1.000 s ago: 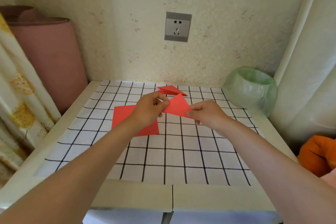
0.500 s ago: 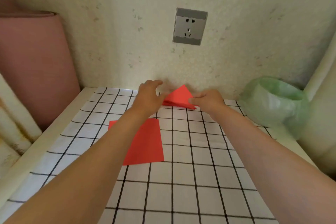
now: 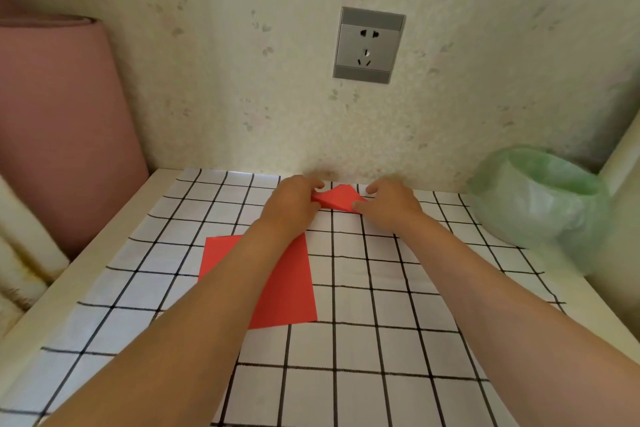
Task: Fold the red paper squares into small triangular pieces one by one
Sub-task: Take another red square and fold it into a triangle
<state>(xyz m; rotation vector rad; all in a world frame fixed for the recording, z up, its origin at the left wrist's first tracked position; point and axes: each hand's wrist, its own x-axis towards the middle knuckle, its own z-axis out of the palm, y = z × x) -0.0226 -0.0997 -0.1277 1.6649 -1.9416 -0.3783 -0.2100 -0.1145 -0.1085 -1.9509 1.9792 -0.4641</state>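
At the table's 12 o'clock edge, close against the wall, the folded red paper lies low over the checked cloth in a triangular shape. Whether it is one piece or a small stack cannot be told. The left hand takes its 9 o'clock corner, thumb and forefinger curled in on that tip in a pinch. The right hand holds the 3 o'clock corner, with the thumb on the near edge and the forefinger bent over the far side. The paper shows only in the gap between the two hands.

A flat red paper square lies on the cloth just toward 9 o'clock from the table's middle, partly covered by the left forearm. At 2 o'clock stands a bin lined with a green bag. A grey wall socket sits on the wall above 12 o'clock, and a pink roll leans off the table at 10 o'clock.
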